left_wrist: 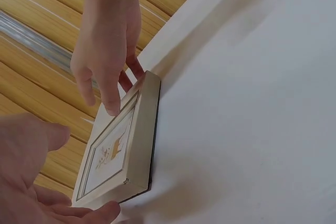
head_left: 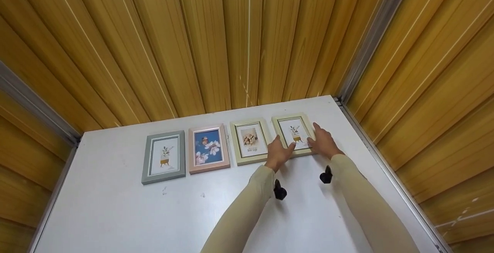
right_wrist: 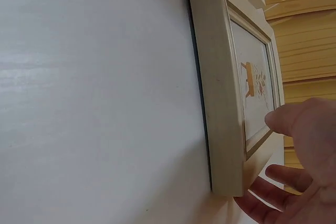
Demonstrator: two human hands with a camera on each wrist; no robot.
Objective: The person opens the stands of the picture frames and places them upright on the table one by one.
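A pale yellow-green picture frame (head_left: pixel 291 115) with a potted-plant print lies flat against a white panel (head_left: pixel 216 214), last on the right of a row. My left hand (head_left: pixel 278 153) is at its left side, fingers loosely extended along the edge and thumb over its lower left. At the opposite side is my right hand (head_left: pixel 325 143), fingers stretched up along the edge. In the right wrist view, the right thumb (right_wrist: pixel 283 119) overlaps the print's border while the other fingers are beside the outer edge. The left wrist view shows the left thumb (left_wrist: pixel 56 136) apart from the frame (left_wrist: pixel 142 145).
Left of it hang a second pale green frame (head_left: pixel 252 161), a pink frame (head_left: pixel 208 167) with a bird and blossoms, and a grey-green frame (head_left: pixel 164 177). Yellow wood-grain boards (head_left: pixel 200 44) rise beyond the panel, with metal rails (head_left: pixel 366 41) at the corners.
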